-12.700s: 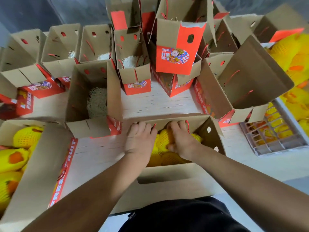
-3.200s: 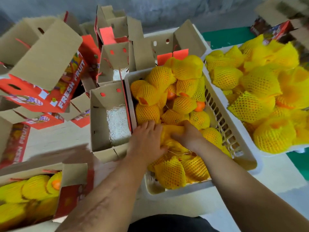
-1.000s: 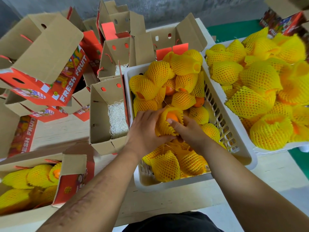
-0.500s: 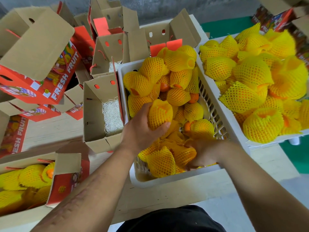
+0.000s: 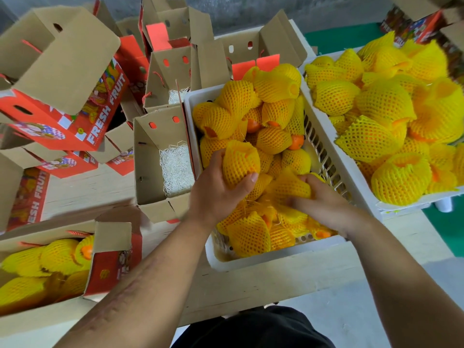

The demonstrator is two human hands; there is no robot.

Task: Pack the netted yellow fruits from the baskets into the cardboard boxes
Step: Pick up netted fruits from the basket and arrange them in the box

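Starting at lower left, a full box [image 5: 62, 270] sat on the worktop [image 5: 276, 280]; an open box [image 5: 160, 169] lined with shredded paper stood mid-frame, just left of the basket [image 5: 273, 258]. The left hand [image 5: 216, 189] gripped a netted fruit [image 5: 239, 160] above the basket; the right hand [image 5: 324, 199] clutched another fruit [image 5: 288, 187], blurred. Picking seemed underway; next, carrying both leftward into that box.

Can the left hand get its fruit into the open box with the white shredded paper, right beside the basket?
Probably yes. The left hand grips a netted fruit above the white basket's left side. The open box touches that side, flaps up, only shredded paper inside.
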